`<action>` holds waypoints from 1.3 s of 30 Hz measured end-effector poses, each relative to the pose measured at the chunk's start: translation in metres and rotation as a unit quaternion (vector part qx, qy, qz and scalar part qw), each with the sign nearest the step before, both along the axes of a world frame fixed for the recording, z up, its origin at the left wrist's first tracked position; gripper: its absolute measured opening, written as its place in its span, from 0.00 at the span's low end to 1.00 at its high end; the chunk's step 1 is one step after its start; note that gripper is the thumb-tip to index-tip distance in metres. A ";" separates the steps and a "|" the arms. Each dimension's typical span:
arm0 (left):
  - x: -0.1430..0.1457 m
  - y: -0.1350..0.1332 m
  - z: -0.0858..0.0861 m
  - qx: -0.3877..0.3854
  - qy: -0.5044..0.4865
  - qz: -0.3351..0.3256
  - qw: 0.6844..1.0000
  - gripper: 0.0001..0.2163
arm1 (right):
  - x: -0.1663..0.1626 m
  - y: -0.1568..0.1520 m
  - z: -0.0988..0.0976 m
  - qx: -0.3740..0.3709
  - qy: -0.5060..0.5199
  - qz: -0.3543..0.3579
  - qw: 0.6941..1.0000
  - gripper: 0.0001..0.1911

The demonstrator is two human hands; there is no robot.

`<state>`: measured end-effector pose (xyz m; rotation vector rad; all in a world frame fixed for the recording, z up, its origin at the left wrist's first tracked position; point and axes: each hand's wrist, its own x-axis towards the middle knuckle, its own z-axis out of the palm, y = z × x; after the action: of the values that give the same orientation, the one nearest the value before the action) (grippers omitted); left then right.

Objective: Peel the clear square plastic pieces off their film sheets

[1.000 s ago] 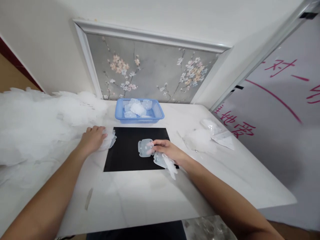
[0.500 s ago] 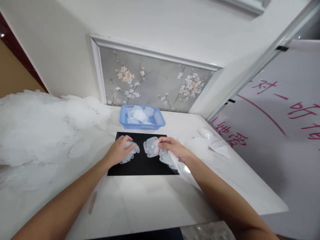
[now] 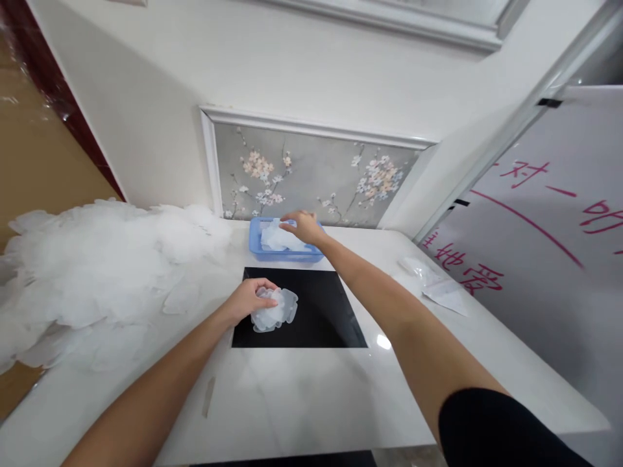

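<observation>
Heap [image 3: 102, 272]: frosted pieces piled on left of white desk [image 3: 292, 402].
Left hand [image 3: 250, 299]: grip closed, thumb against fingers, on a small stack.
Stack [image 3: 288, 306]: overlapping frosted pieces over left part of black mat [image 3: 326, 314]; contact with mat cannot be told.
Basket [image 3: 275, 256]: blue, behind mat, more frosted pieces inside.
Right hand [image 3: 302, 227]: over basket, grip partly open; cannot tell if holding anything.
Bag [image 3: 435, 282]: clear, right side.
</observation>
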<state>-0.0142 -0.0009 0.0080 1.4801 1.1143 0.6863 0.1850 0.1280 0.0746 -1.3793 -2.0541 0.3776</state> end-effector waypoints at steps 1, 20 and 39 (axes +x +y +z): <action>0.002 0.000 0.000 0.010 0.005 0.007 1.000 0.16 | 0.001 -0.013 -0.008 0.004 0.017 0.007 1.000 0.15; -0.004 0.003 0.018 -0.033 0.085 -0.089 0.992 0.23 | 0.080 -0.150 -0.091 -0.404 0.471 0.042 0.783 0.19; 0.017 0.003 0.009 -0.029 0.084 0.031 0.996 0.25 | 0.090 -0.147 -0.093 -0.246 0.379 0.093 0.887 0.07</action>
<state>0.0031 0.0019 0.0172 1.4794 1.3034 0.5744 0.2751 -0.0193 -0.0181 -1.0340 -1.4591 1.3620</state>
